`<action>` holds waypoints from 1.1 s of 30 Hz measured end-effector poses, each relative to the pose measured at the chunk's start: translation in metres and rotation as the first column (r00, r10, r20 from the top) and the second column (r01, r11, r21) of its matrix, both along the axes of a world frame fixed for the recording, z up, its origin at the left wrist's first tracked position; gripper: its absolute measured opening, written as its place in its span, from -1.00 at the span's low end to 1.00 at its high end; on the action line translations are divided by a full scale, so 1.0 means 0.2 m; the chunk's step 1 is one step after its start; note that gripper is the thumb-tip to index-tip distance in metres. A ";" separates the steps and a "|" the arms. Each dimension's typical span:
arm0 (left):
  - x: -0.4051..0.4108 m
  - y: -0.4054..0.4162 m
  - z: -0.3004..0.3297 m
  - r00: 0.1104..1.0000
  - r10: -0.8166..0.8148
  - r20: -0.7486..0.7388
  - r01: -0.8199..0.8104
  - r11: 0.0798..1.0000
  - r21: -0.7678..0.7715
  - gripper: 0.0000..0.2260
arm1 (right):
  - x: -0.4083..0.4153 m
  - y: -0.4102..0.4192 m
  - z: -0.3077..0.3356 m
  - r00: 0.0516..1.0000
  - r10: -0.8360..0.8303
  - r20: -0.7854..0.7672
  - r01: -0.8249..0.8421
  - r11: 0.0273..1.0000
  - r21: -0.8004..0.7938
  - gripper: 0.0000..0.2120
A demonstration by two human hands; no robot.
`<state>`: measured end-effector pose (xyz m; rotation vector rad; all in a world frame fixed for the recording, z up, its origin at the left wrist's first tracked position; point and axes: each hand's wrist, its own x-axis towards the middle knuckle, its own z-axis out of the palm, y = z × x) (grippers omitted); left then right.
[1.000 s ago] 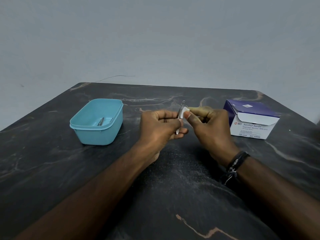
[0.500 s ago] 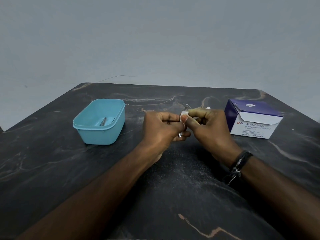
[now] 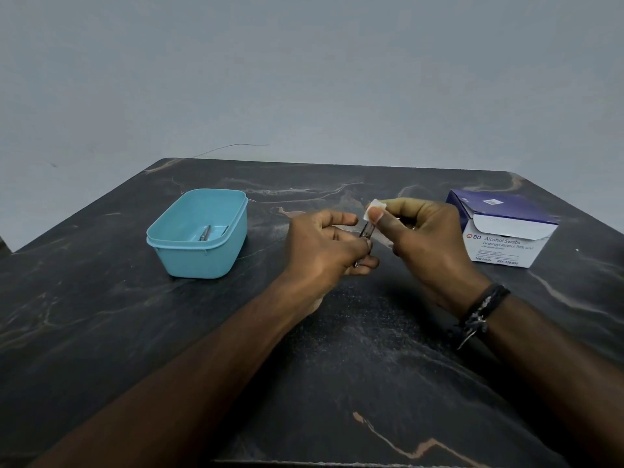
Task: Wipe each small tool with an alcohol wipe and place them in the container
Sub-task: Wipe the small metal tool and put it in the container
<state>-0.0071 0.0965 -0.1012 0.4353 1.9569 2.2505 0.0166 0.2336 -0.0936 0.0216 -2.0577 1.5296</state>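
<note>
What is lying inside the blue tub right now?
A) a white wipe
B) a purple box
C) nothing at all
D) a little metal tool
D: one small metal tool lies on the floor of the blue tub, near its far right corner.

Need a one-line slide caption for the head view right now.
Left hand holds a small metal tool while right hand wipes it with an alcohol wipe; blue container alongside.

Head cam, fwd-down over table [image 3: 101, 332]
</note>
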 end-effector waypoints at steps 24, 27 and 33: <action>0.00 0.00 -0.01 0.999 0.046 -0.011 -0.046 0.999 0.002 -0.68 | 0.00 -0.03 -0.04 0.991 0.105 0.081 -0.106 0.994 0.008 -0.85; 0.00 0.00 -0.01 0.999 0.034 0.002 -0.034 0.999 0.002 -0.69 | 0.00 -0.04 -0.03 0.997 0.056 0.044 -0.055 0.998 -0.022 -0.86; 0.00 0.01 -0.01 0.999 0.030 0.018 -0.030 1.000 -0.007 -0.67 | -0.01 -0.01 -0.02 0.999 -0.026 0.018 0.028 0.998 -0.063 -0.88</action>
